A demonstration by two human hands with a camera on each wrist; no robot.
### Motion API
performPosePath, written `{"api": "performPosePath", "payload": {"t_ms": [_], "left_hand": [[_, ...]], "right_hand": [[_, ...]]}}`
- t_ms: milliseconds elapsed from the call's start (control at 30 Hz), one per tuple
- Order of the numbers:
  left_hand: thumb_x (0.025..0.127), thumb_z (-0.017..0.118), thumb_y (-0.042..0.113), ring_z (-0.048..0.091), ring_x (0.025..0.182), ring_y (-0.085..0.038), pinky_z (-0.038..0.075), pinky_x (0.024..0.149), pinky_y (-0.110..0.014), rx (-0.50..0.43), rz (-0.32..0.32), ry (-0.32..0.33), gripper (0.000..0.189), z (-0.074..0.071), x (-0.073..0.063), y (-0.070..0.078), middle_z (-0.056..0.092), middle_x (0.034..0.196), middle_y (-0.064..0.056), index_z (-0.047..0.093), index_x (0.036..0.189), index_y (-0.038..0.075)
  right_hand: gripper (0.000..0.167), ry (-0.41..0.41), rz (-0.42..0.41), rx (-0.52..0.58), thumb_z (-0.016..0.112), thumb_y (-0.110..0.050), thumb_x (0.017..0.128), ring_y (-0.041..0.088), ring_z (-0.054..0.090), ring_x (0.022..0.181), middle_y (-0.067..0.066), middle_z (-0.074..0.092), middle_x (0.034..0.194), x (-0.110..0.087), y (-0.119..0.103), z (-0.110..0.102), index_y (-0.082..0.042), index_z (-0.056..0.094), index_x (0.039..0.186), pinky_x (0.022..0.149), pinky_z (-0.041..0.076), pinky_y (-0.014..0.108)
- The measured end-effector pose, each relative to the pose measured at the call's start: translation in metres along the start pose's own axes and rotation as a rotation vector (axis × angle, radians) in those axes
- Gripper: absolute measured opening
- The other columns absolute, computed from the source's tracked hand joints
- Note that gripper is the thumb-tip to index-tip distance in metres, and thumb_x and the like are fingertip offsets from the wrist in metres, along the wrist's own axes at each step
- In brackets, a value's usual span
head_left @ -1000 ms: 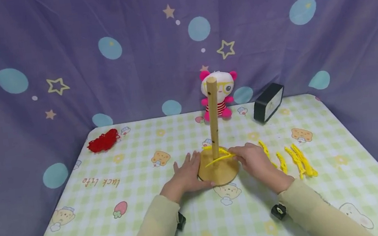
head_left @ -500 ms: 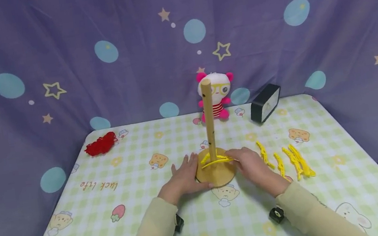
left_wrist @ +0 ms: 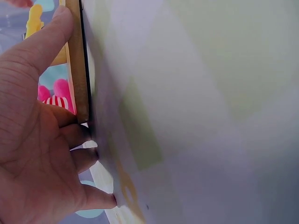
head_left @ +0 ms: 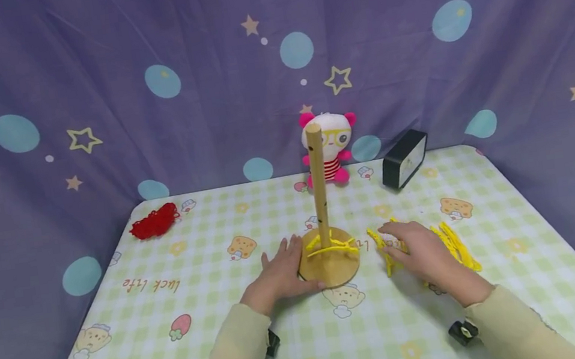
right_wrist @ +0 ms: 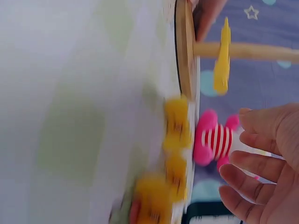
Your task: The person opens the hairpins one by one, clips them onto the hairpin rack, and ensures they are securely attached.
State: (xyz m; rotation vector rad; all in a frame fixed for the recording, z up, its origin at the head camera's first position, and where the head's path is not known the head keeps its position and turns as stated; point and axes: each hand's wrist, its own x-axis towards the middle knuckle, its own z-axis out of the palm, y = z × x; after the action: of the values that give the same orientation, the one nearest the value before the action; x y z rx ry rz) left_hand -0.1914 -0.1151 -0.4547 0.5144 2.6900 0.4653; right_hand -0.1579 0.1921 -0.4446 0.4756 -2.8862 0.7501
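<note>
A wooden stand, a round base with an upright pole (head_left: 321,199), is in the head view's middle. My left hand (head_left: 280,271) holds the base at its left rim, the thumb (left_wrist: 58,28) against the edge and the other fingers beside it. Round the foot of the pole is a slender yellow piece (head_left: 332,249) with open ends; its exact kind is unclear. To the right, my right hand (head_left: 422,249) hovers over similar yellow pieces (head_left: 457,245) on the table, partly hiding them. Its fingers are loosely bent, with nothing between them in the right wrist view.
Behind the stand sits a pink and white plush toy (head_left: 331,161). A black box-shaped clock (head_left: 405,159) stands to its right. A tangled red bundle (head_left: 155,222) lies at the far left of the checked tablecloth (head_left: 206,226). A purple curtain (head_left: 224,109) hangs behind the table.
My right hand has let go of the yellow piece at the pole and moved right, over the other yellow pieces. The left hand stays on the base.
</note>
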Motion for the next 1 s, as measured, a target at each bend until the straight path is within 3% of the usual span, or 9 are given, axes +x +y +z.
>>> {"api": "performPosePath", "payload": {"t_ms": [133,300,567,700,900,1000], "left_hand": [[0.075,0.069,0.068,0.006,0.149,-0.030,0.002,0.111,-0.067,0.006,0.001,-0.003,0.117,0.000,0.000,0.002,0.009,0.163,-0.007,0.010,0.158,0.010],[0.075,0.069,0.068,0.006,0.149,-0.032,0.002,0.110,-0.068,-0.005,0.008,0.001,0.117,0.002,0.001,0.002,0.010,0.163,-0.009,0.011,0.157,0.009],[0.075,0.068,0.070,0.006,0.149,-0.032,0.002,0.110,-0.069,0.000,0.004,0.006,0.117,0.001,0.001,0.001,0.010,0.163,-0.009,0.011,0.158,0.010],[0.076,0.068,0.069,0.006,0.149,-0.032,0.002,0.110,-0.069,-0.005,0.000,0.001,0.116,0.000,0.000,0.001,0.010,0.163,-0.009,0.012,0.158,0.010],[0.076,0.070,0.067,0.006,0.149,-0.031,0.002,0.111,-0.068,-0.010,-0.011,-0.002,0.116,-0.001,-0.001,0.002,0.010,0.163,-0.008,0.011,0.158,0.010],[0.075,0.070,0.067,0.006,0.149,-0.032,0.002,0.110,-0.068,-0.016,-0.007,0.001,0.116,0.000,0.000,0.003,0.011,0.163,-0.008,0.012,0.158,0.010]], "right_hand": [[0.041,0.005,0.071,-0.008,0.072,-0.021,0.089,0.036,0.060,0.110,0.015,0.063,0.127,-0.015,0.020,-0.016,-0.005,0.064,0.126,0.088,0.048,0.055],[0.039,0.040,0.114,-0.029,0.071,-0.017,0.088,0.042,0.057,0.113,0.020,0.062,0.126,-0.033,0.043,-0.029,-0.002,0.064,0.124,0.090,0.044,0.060],[0.038,0.046,0.109,-0.082,0.073,-0.016,0.086,0.046,0.053,0.115,0.023,0.061,0.126,-0.043,0.057,-0.031,0.000,0.066,0.120,0.094,0.041,0.061],[0.035,0.051,0.066,-0.074,0.073,-0.017,0.087,0.044,0.055,0.113,0.022,0.062,0.125,-0.036,0.047,-0.023,-0.001,0.067,0.118,0.092,0.043,0.059],[0.038,-0.015,-0.085,0.022,0.074,-0.022,0.088,0.034,0.059,0.114,0.013,0.063,0.126,-0.003,0.015,0.009,-0.005,0.067,0.121,0.096,0.045,0.053],[0.042,-0.063,-0.123,0.083,0.075,-0.024,0.087,0.027,0.062,0.108,0.009,0.064,0.125,0.014,0.000,0.025,-0.008,0.065,0.124,0.089,0.051,0.046]]}}
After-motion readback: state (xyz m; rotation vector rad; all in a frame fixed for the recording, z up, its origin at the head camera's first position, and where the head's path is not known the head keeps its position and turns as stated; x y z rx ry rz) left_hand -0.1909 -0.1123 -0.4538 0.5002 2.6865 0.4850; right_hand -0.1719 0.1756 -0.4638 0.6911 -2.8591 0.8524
